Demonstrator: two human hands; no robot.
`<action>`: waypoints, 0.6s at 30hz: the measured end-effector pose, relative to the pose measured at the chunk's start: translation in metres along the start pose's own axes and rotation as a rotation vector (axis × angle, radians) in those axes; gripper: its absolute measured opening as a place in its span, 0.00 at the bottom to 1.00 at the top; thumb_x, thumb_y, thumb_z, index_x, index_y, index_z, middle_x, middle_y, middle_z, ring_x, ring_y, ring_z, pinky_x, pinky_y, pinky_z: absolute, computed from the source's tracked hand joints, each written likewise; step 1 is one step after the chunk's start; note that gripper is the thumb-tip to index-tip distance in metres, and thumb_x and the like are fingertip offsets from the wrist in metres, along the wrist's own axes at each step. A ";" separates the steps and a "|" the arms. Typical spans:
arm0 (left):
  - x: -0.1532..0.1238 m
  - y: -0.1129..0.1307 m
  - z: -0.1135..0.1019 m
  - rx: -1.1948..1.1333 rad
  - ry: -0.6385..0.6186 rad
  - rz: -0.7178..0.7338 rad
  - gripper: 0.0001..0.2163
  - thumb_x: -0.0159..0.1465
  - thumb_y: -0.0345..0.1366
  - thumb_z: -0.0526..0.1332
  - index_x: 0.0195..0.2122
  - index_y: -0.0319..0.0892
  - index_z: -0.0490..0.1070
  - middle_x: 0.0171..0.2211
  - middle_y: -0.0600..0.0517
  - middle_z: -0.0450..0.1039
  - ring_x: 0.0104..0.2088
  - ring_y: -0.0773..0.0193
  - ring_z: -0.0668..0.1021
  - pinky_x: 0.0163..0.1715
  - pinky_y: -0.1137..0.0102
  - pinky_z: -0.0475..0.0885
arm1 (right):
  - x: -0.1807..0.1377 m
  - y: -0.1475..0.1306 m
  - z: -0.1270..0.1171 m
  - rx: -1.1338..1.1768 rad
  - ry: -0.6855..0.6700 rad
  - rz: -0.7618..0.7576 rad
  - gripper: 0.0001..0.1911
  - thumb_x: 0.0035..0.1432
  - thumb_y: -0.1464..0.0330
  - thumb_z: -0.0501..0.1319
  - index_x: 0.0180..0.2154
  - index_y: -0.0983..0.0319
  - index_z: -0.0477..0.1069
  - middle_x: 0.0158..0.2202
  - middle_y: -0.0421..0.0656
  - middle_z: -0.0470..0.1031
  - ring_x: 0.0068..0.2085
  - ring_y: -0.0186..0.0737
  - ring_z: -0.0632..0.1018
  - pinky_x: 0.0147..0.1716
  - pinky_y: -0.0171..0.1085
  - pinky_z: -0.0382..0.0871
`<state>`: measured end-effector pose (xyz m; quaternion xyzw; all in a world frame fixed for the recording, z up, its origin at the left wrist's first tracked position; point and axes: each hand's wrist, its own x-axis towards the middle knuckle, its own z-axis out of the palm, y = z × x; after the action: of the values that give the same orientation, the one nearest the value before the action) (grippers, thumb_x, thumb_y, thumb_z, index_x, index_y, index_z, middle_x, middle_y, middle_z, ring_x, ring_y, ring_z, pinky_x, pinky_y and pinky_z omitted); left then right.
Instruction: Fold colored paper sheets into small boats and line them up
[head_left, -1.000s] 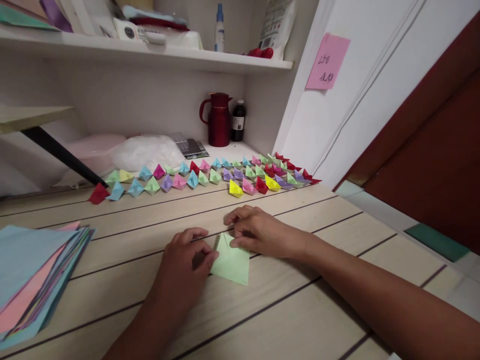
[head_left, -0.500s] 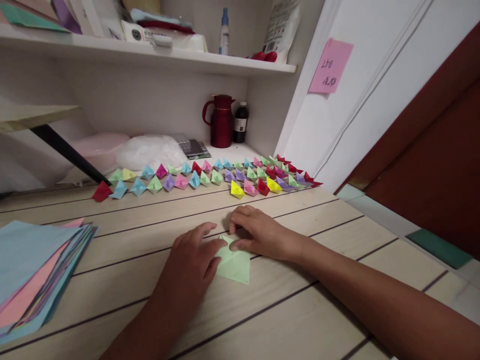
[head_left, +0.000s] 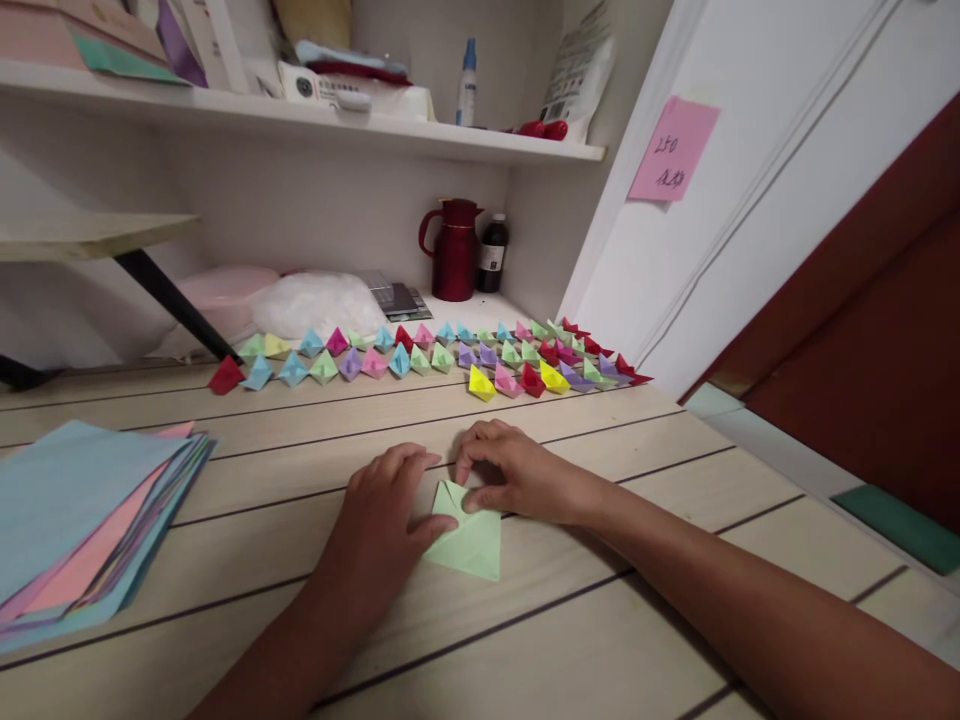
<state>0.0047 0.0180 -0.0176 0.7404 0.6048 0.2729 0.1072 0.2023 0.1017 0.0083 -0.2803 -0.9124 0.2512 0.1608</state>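
Note:
A light green paper square (head_left: 469,540) lies on the wooden tabletop (head_left: 615,640) with its far corners folded in. My left hand (head_left: 386,515) rests on the paper's left edge, fingers curled and the thumb pressing the sheet down. My right hand (head_left: 517,472) sits at the paper's top corner, fingertips pinched on the folded flap. Beyond my hands, two rows of small folded paper boats (head_left: 442,358) in several colours run across the table.
A stack of coloured paper sheets (head_left: 82,520) lies at the left. At the back stand a red jug (head_left: 455,250) and a dark bottle (head_left: 493,254), beside a clear plastic bag (head_left: 319,303). A shelf (head_left: 300,115) above holds clutter. A pink note (head_left: 673,150) sticks to the white panel.
The view has tilted and shifted a little. My left hand has moved in onto the paper's left edge. My right hand stays at the top corner, pressing the fold.

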 end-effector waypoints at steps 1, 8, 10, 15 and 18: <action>0.000 0.000 0.000 0.010 -0.017 0.003 0.19 0.55 0.35 0.66 0.49 0.49 0.70 0.55 0.48 0.67 0.57 0.50 0.68 0.55 0.52 0.61 | 0.000 -0.001 0.001 0.011 0.002 -0.016 0.11 0.50 0.67 0.70 0.37 0.59 0.74 0.42 0.43 0.72 0.46 0.43 0.70 0.48 0.42 0.60; -0.001 0.002 0.005 0.030 -0.026 -0.021 0.12 0.54 0.35 0.65 0.39 0.46 0.69 0.57 0.47 0.66 0.59 0.49 0.66 0.54 0.50 0.59 | 0.003 0.002 0.008 0.019 0.043 -0.042 0.22 0.48 0.59 0.71 0.45 0.57 0.72 0.44 0.45 0.73 0.48 0.45 0.70 0.49 0.44 0.59; -0.001 0.003 0.006 0.034 -0.017 -0.022 0.11 0.53 0.35 0.66 0.37 0.46 0.67 0.57 0.46 0.66 0.59 0.48 0.66 0.54 0.50 0.59 | 0.002 0.001 0.008 -0.006 0.034 -0.036 0.23 0.48 0.58 0.71 0.46 0.56 0.72 0.45 0.45 0.72 0.49 0.46 0.70 0.50 0.45 0.59; -0.001 0.007 0.006 0.017 0.007 -0.026 0.11 0.51 0.36 0.67 0.32 0.45 0.64 0.55 0.46 0.69 0.58 0.48 0.67 0.54 0.50 0.59 | 0.000 -0.004 0.005 -0.028 -0.004 -0.062 0.16 0.50 0.60 0.70 0.41 0.56 0.74 0.47 0.44 0.72 0.50 0.45 0.69 0.51 0.45 0.58; -0.002 0.006 0.006 0.017 0.002 -0.024 0.11 0.51 0.36 0.67 0.32 0.45 0.65 0.55 0.46 0.68 0.58 0.48 0.67 0.54 0.50 0.59 | 0.001 -0.006 0.005 0.020 -0.023 -0.096 0.08 0.52 0.65 0.69 0.34 0.59 0.74 0.46 0.43 0.73 0.50 0.44 0.70 0.51 0.45 0.57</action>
<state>0.0128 0.0157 -0.0197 0.7339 0.6158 0.2671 0.1036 0.1972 0.0961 0.0075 -0.2318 -0.9240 0.2557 0.1650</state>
